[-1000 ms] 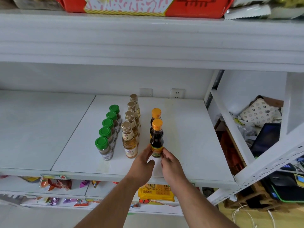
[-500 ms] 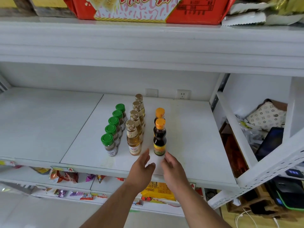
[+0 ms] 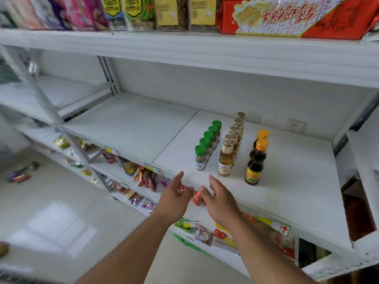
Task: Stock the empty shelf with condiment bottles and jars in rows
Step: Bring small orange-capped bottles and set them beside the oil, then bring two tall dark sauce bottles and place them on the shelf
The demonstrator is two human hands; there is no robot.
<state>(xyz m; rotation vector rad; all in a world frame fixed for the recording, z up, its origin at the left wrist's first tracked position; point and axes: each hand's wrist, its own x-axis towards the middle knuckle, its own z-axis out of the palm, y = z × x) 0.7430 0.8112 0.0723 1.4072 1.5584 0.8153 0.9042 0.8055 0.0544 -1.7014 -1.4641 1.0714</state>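
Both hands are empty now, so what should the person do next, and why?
Probably fetch another dark sauce bottle with an orange cap. The left hand and right hand hang open in front of the white shelf, and the orange-capped row has only two bottles, while the green-capped jars number five.

White shelf (image 3: 297,191) carries three upright front-to-back rows: five green-capped spice jars (image 3: 207,144) at left, four gold-capped amber bottles (image 3: 230,148) in middle, two orange-capped dark sauce bottles (image 3: 256,160) at right, rows apart.
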